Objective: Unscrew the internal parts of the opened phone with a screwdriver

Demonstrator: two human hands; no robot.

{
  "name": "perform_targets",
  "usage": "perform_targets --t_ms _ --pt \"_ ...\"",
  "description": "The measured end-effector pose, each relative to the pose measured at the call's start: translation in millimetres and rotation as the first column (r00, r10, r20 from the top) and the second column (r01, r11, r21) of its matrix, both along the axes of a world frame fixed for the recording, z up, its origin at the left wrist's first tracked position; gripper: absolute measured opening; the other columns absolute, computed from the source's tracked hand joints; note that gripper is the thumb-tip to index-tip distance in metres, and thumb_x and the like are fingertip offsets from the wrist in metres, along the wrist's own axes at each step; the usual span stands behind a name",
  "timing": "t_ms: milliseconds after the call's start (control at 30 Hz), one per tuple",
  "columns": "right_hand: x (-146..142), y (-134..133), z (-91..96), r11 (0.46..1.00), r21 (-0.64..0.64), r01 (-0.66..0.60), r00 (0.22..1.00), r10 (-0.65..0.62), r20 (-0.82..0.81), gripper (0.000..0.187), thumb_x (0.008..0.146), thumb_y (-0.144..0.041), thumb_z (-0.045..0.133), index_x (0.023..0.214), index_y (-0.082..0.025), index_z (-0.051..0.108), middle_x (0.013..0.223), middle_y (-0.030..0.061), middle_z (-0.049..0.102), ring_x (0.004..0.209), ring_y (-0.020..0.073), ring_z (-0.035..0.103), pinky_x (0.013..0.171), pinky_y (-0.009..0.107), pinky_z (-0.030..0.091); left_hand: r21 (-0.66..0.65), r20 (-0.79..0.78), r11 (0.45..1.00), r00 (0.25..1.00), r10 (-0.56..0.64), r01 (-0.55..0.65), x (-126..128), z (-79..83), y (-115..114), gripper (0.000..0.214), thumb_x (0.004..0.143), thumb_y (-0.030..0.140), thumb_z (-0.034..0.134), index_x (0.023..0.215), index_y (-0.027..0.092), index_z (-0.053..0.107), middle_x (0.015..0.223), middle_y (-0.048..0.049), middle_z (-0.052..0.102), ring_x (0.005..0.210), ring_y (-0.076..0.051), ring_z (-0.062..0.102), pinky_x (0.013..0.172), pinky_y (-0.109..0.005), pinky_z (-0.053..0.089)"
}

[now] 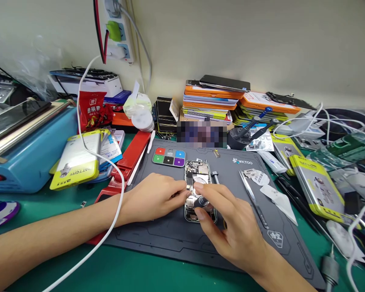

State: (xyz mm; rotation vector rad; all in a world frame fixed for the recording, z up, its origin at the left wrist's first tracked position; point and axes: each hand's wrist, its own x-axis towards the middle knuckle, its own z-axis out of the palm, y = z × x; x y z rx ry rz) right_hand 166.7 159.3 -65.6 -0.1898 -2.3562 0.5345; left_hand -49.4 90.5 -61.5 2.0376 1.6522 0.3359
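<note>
An opened smartphone, its inner parts bare, lies on the dark grey work mat. My left hand comes in from the left, thumb and forefinger closed together at the phone's left edge. My right hand is over the phone's lower right side. Between its thumb and fingers is a small screwdriver with a dark handle, leaning over the phone; its tip is hard to make out. Just above the phone's left corner sits a colour-marked screw tray. Tweezers lie right of my right hand.
A white cable crosses above my left forearm. Left are a red tool, battery packs and a blue machine. A screwdriver stand and stacked boxes stand behind the mat. More packs lie right.
</note>
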Motion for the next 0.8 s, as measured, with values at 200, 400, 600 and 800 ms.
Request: perform_targets --t_ms 200,400,600,800 --pt "-0.5 -0.1 -1.7 1.0 0.015 0.008 1.0 -0.008 -0.009 0.066 0.087 -0.002 0.063 0.149 -0.012 0.041 0.12 0.0107 0.064 0.098 0.0136 0.06 0.078 0.028 0.052 -0.019 -0.012 1.0 1.0 0.004 -0.005 0.4 0.4 1.0 0.039 0.104 0.046 0.028 0.084 0.02 0.049 0.079 0.0008 0.062 0.07 -0.014 0.051 0.064 -0.031 0.021" --pt "-1.1 -0.2 -2.9 0.999 0.035 0.021 1.0 -0.021 -0.013 0.066 0.088 -0.002 0.064 0.149 -0.011 0.04 0.121 0.0101 0.064 0.093 0.0124 0.061 0.077 0.026 0.052 -0.004 -0.013 1.0 1.0 -0.004 0.004 -0.7 -1.9 -0.5 0.039 0.105 0.047 0.028 0.088 0.021 0.052 0.082 0.0018 0.064 0.072 -0.014 0.054 0.064 -0.031 0.021" --pt "-0.7 -1.7 -3.6 0.999 0.036 0.032 0.999 -0.031 -0.019 0.064 0.089 -0.001 0.062 0.149 -0.01 0.04 0.12 0.0097 0.065 0.101 0.0127 0.064 0.083 0.025 0.053 -0.045 -0.018 0.999 1.0 0.008 -0.009 0.4 1.1 0.6 0.04 0.105 0.048 0.028 0.092 0.022 0.056 0.085 0.0004 0.066 0.074 -0.015 0.056 0.064 -0.032 0.022" --pt "3.2 -3.9 -1.1 0.971 -0.199 0.13 0.985 -0.15 -0.089 0.066 0.092 -0.001 0.059 0.152 -0.015 0.037 0.123 0.0135 0.06 0.099 0.0125 0.065 0.081 0.025 0.057 -0.034 -0.024 0.999 1.0 0.002 -0.003 1.0 5.1 1.5 0.04 0.104 0.047 0.028 0.081 0.019 0.045 0.074 -0.0005 0.057 0.067 -0.015 0.047 0.063 -0.032 0.017"
